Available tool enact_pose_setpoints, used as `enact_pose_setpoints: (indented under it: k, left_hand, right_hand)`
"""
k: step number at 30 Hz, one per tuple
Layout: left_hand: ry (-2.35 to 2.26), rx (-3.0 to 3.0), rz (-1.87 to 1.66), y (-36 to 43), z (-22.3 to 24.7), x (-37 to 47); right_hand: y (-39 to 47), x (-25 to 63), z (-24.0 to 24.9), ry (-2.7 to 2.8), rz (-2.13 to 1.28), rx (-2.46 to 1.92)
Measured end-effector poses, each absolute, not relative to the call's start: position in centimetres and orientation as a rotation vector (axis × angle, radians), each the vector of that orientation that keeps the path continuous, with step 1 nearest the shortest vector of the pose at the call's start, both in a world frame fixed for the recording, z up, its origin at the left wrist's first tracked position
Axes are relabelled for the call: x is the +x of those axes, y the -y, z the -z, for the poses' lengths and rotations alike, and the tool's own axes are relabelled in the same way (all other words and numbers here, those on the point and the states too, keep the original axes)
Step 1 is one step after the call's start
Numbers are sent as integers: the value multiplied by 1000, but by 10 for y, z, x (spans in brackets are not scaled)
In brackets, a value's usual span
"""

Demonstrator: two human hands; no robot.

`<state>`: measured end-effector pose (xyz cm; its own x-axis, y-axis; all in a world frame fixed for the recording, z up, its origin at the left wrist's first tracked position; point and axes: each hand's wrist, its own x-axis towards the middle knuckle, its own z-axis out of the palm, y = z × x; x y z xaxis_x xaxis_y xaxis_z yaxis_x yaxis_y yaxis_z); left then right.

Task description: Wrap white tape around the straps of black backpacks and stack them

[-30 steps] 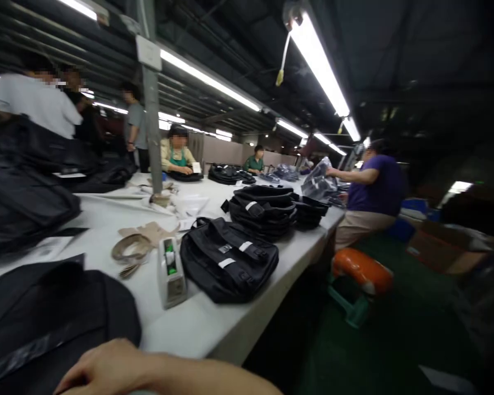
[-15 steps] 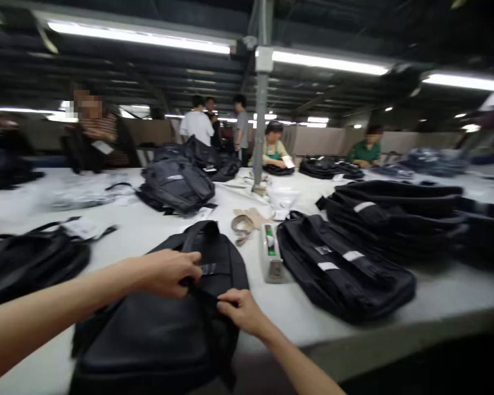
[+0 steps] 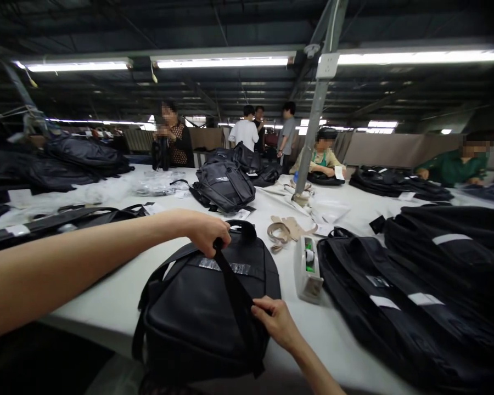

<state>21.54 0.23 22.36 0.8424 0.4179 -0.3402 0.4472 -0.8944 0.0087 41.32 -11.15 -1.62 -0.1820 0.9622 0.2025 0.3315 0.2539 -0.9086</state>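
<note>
And here's the black backpack point(image 3: 185, 318), lying on the pale table point(image 3: 111, 307) right in front of the person, and both hands are on it! At twelve o'clock on the bag, the left hand point(image 3: 208, 235) is curled tight, fingers clamped round the upper end of a strap point(image 3: 233, 282). Over at three o'clock, the right hand point(image 3: 276, 320) has thumb and fingers pinched together at the strap's edge, farther down. Strap handling looks like the step here, the webbing stretched between two grips; any next move on it seems to call for a firm left hold and a light, guiding right pinch.

Now the textures: smooth, dull panel, rounded corners, a softly bulging front. The strap is flat and dark, the handle point(image 3: 247, 227) a stiff arch at half past twelve, and below it a crinkly, shiny strip point(image 3: 241, 269) catches the light. Just beside the bag, between two and three o'clock, sits a boxy, hard-looking tape dispenser point(image 3: 308, 282); beyond, at half past one, a tan roll point(image 3: 286, 230), ring-shaped and papery-looking.
</note>
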Motion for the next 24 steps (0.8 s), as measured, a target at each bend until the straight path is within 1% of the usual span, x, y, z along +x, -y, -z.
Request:
enact_pose_setpoints:
  k: [7, 9, 11, 14, 17, 20, 22, 24]
  left_hand:
    - [-698, 2997, 598, -13, -235, 208]
    - [-690, 3001, 612, -12, -237, 205]
    - [-692, 2991, 566, -9, -241, 203]
    - [-668, 2962, 420, -2, -247, 203]
    - [-643, 2980, 165, 5, -250, 208]
    - [-667, 2956, -246, 12, -245, 214]
    - [-722, 2836, -569, 17, -236, 214]
    - [-872, 2570, -952, 19, -219, 211]
  right_hand:
    - [114, 412, 23, 1709, -967, -1221]
    - [113, 415, 22, 1654, -1093, -1194]
    - [108, 420, 13, 1479, -1286, -1124]
    - [89, 423, -22, 1153, -1489, -1028]
    - [63, 411, -78, 1034, -1742, -966]
    - [39, 389, -132, 1064, -2010, -805]
    - [27, 377, -157, 1042, -2009, -746]
    - [20, 371, -172, 966, -1930, -802]
